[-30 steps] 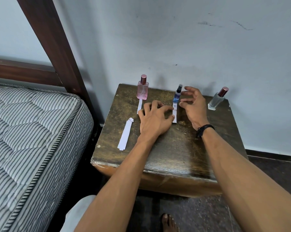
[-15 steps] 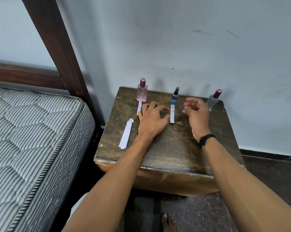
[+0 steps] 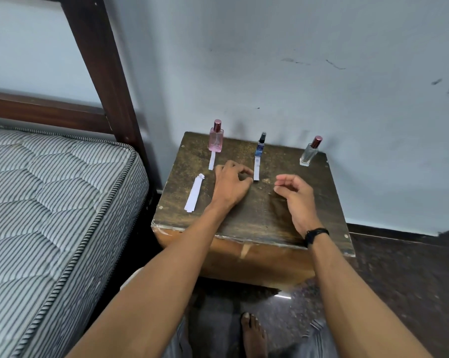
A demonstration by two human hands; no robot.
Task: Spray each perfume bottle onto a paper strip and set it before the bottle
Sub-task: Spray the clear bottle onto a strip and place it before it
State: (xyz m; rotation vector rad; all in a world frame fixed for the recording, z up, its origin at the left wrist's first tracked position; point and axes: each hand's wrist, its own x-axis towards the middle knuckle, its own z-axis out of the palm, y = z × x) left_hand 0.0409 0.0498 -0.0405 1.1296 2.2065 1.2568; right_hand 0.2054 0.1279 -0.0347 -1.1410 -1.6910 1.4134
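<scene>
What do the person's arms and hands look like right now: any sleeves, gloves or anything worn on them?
Both forearms are bare up to the frame edge, with no sleeves in view. The left hand and the right hand wear no gloves, and no rings show. The only thing worn is a black wristband, a narrow dark strap around the right wrist. The left wrist carries nothing.

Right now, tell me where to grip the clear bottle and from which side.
Grip the clear bottle by its square glass body, below the cap, with thumb and fingers on opposite flat faces. It is probably best to come from the front with the right hand: the bottle stands upright, the wall is close behind it, and that hand is nearest.
</scene>
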